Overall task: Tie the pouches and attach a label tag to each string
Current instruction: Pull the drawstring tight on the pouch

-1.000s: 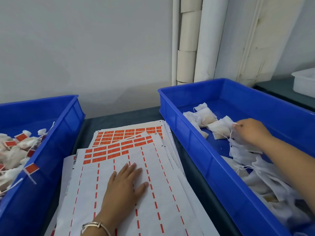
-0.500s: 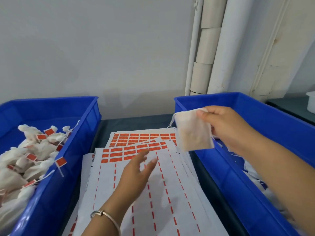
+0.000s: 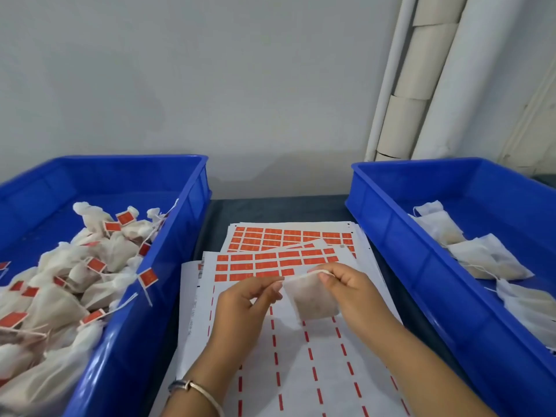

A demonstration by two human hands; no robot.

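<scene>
the dark desk [image 3: 270, 210] runs under everything. on my left sits a big blue plastic crate [image 3: 156, 296] heaped with tied white cloth pouches carrying orange label tags [image 3: 60, 284]. on my right, a second blue plastic crate [image 3: 421, 266] holds flat untied white pouches [image 3: 481, 257] with loose strings. between the crates, white backing sheets with rows of orange label stickers [image 3: 285, 254] lie stacked on the desk, most rows on the near sheet already peeled. my left hand [image 3: 240, 308] and right hand [image 3: 352, 293] are raised above those sheets, each grip pinched on the top edge of one small white mesh pouch [image 3: 313, 299], left fingers at its left corner, right thumb and fingers at its right corner. the pouch hangs between them. a thin metal bangle [image 3: 195, 392] circles my left wrist.
</scene>
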